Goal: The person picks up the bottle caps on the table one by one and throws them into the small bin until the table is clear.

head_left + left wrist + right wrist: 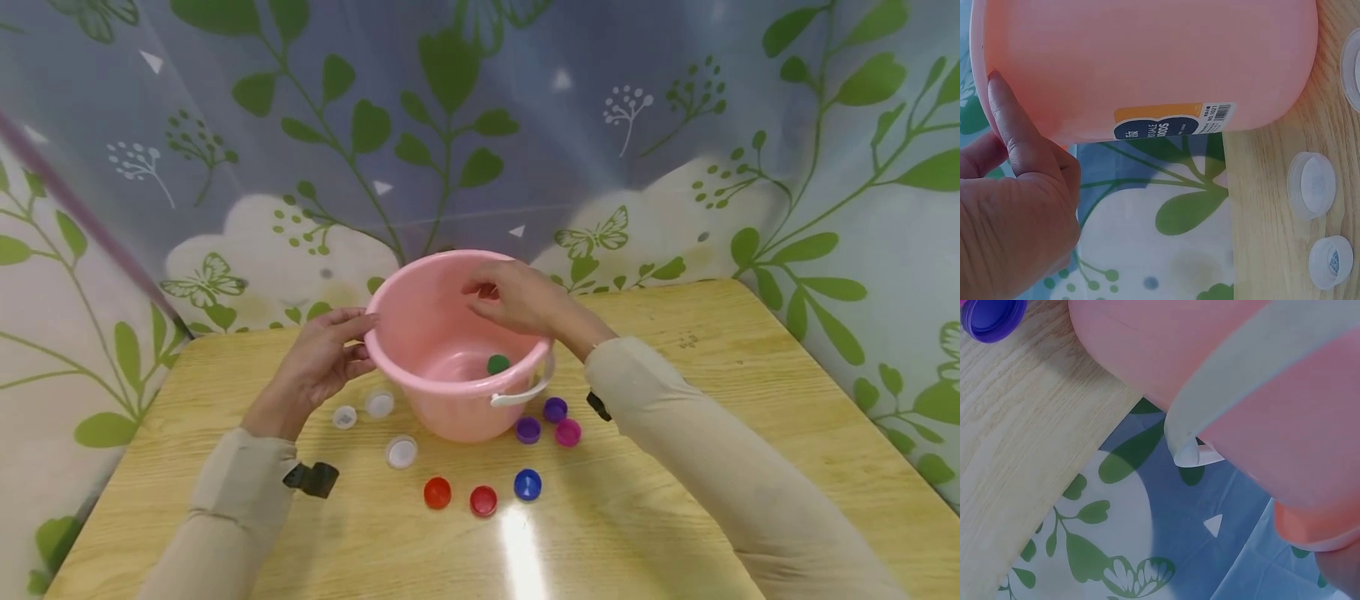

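Note:
My left hand [322, 354] grips the left rim of a pink bucket [457, 417], thumb on the rim; the left wrist view shows a finger along its outer wall. Over the bucket's right side, my right hand [517, 296] reaches past the rim with bent fingers. Something small and red, seemingly a red bottle cap [488, 292], shows partly between its thumb and fingers. A green bottle cap [498, 364] lies inside the bucket. The white handle [525, 393] hangs down on the near right. In the right wrist view the fingers are mostly hidden.
White caps [402, 452] lie left of the bucket. In front are an orange-red cap [437, 492], a red cap [483, 501] and a blue cap [528, 484]. Purple caps [528, 430] and a magenta cap [567, 432] sit at the right. A patterned curtain [525, 167] hangs behind the wooden table [645, 533].

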A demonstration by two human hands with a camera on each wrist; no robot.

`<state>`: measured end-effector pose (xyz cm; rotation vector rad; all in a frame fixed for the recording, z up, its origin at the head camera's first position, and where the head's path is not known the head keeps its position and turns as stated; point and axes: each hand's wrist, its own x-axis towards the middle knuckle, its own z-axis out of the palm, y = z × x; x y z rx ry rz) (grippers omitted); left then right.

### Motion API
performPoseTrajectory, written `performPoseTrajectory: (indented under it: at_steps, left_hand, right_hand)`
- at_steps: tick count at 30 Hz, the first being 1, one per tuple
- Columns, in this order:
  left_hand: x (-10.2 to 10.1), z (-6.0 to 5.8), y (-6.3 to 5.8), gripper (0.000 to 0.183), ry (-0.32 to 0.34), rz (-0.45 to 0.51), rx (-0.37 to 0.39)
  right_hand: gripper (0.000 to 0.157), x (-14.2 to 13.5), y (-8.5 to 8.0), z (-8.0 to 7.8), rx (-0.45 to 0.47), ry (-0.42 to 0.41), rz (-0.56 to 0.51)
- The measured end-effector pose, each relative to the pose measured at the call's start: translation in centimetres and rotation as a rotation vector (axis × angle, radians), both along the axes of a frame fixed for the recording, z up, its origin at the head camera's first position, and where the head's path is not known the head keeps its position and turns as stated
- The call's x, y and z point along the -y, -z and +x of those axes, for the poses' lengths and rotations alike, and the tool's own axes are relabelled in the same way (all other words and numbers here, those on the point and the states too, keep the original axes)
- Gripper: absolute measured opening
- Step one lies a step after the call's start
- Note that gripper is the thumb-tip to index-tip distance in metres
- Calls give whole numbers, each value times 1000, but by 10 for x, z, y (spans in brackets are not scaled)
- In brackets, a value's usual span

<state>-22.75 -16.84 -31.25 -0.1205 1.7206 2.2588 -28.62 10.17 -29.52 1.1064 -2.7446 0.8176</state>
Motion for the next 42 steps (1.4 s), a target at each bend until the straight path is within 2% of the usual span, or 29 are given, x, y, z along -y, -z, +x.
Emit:
performPoseTrajectory:
  at_steps: [9,15,19,26,33,38,42]
  left_hand:
    - [3,0,-1,32,-29,15,13]
    - [1,1,-2,32,-30,30,-5]
    - [-1,1,-2,30,-27,19,-21]
    - [0,-1,-1,25,-29,38,-12]
    - [-4,-6,2,22,-46,11,-2]
    - [-3,-5,3,25,-45,2,17]
    - [-1,-3,3,27,-50,16,18]
  right_hand:
    - [22,2,-2,2,16,21,-45]
    - [24,0,-3,2,32,52,-99]
    - [23,-5,-2,4,14,110,-208]
    - [19,-9,0,4,-25,200,-486]
    - [22,-19,0,4,-31,267,-622]
    - [24,-42,7,7,-66,332,-616]
    - [29,-69,21,12,-19,344,-539]
